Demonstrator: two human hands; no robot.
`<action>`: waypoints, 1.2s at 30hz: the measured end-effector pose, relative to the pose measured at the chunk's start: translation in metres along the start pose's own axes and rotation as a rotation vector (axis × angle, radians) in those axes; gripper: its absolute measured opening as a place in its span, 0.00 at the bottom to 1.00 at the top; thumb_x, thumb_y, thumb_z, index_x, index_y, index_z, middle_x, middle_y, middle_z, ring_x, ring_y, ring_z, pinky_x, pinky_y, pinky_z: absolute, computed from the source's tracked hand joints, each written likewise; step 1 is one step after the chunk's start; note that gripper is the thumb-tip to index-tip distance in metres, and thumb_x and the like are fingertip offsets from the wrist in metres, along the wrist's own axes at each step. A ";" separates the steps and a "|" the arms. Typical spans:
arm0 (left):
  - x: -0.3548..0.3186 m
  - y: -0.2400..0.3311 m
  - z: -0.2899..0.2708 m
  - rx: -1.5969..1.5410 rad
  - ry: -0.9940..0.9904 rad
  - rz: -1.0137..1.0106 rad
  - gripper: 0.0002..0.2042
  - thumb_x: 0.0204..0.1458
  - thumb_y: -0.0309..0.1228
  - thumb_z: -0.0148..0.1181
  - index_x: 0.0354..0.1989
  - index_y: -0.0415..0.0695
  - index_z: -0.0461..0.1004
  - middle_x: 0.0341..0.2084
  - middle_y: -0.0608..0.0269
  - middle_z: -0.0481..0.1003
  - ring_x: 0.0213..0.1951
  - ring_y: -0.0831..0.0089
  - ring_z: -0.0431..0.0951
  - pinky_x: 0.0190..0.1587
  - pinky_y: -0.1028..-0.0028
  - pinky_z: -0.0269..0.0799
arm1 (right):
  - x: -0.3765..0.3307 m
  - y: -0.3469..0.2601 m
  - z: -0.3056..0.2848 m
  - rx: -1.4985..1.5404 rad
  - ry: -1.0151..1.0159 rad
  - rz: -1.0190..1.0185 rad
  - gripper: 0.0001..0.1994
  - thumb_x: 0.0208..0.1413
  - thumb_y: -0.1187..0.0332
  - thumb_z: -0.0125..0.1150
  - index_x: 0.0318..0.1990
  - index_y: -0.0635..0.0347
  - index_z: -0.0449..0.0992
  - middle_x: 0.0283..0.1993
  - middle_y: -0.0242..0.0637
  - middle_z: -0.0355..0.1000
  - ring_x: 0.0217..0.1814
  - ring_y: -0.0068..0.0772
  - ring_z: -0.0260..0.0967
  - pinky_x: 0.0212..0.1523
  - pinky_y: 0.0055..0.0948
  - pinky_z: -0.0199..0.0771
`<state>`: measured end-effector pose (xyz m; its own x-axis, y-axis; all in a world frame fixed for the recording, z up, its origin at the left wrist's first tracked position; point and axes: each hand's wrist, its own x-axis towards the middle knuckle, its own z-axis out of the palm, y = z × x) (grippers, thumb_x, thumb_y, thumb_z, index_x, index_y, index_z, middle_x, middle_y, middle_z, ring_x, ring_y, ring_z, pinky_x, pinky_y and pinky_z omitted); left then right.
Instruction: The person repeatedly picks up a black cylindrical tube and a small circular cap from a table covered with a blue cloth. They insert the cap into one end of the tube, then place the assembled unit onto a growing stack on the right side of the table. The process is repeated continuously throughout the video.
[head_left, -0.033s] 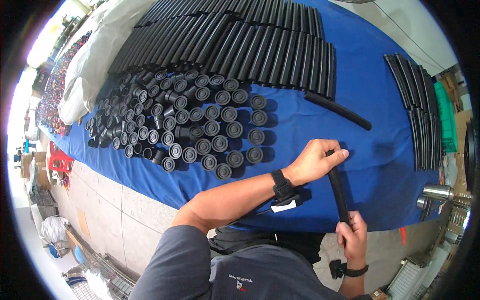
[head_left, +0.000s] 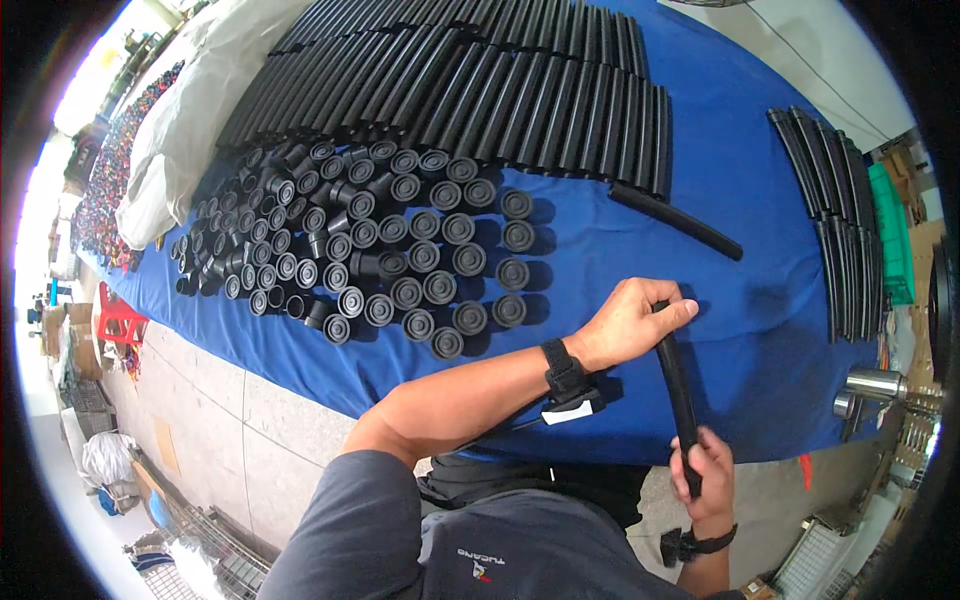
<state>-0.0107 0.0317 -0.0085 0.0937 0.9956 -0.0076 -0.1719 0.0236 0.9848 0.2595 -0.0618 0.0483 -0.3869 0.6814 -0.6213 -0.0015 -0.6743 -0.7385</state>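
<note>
Tube work sits somewhere in the middle, by the look of the piles. One black tube point(head_left: 678, 385) is held between both hands over the near edge of the blue tabletop point(head_left: 760, 300), its length running from the person's body out toward the table. The left hand point(head_left: 632, 325) is curled over the far end, fingers closed around the tip — whether a cap is under them is hidden. The right hand point(head_left: 706, 475) grips the near end in a closed fist.

Just beyond lies a single loose tube point(head_left: 676, 221), apart from the rest. Left of it stands a large cluster of round black end caps point(head_left: 400, 250), most upright — many unused, it seems. Behind them a long row of tubes point(head_left: 470, 80) lies side by side, and a smaller batch point(head_left: 835, 200) rests at the right edge.
</note>
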 end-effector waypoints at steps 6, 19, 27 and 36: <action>0.002 -0.005 0.001 0.066 0.032 0.037 0.18 0.64 0.40 0.60 0.27 0.37 0.78 0.16 0.67 0.70 0.23 0.80 0.68 0.26 0.69 0.66 | 0.007 0.009 0.020 -0.836 0.181 -0.496 0.13 0.61 0.69 0.60 0.49 0.67 0.70 0.29 0.36 0.74 0.20 0.22 0.67 0.18 0.20 0.65; 0.002 -0.004 0.001 0.070 0.020 0.032 0.19 0.64 0.41 0.60 0.27 0.38 0.78 0.17 0.68 0.71 0.24 0.81 0.68 0.26 0.71 0.66 | 0.012 0.023 0.010 -0.991 0.249 -0.629 0.15 0.59 0.73 0.61 0.52 0.68 0.70 0.27 0.33 0.70 0.19 0.18 0.62 0.17 0.20 0.60; 0.000 0.000 0.000 -0.087 -0.039 -0.045 0.18 0.63 0.40 0.61 0.27 0.38 0.79 0.17 0.70 0.70 0.23 0.83 0.67 0.25 0.72 0.64 | 0.001 0.005 0.014 -0.232 0.043 -0.216 0.16 0.60 0.69 0.64 0.50 0.68 0.71 0.27 0.36 0.72 0.17 0.19 0.63 0.15 0.21 0.59; -0.002 0.001 -0.001 -0.142 -0.085 -0.095 0.17 0.65 0.41 0.60 0.26 0.44 0.76 0.16 0.77 0.67 0.20 0.88 0.64 0.21 0.79 0.58 | 0.000 -0.001 0.001 -0.266 0.111 -0.067 0.12 0.60 0.68 0.63 0.46 0.65 0.72 0.30 0.36 0.75 0.22 0.17 0.66 0.20 0.20 0.65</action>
<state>-0.0125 0.0302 -0.0074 0.1971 0.9772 -0.0787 -0.2942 0.1355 0.9461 0.2583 -0.0619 0.0494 -0.2906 0.7590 -0.5827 0.2237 -0.5382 -0.8126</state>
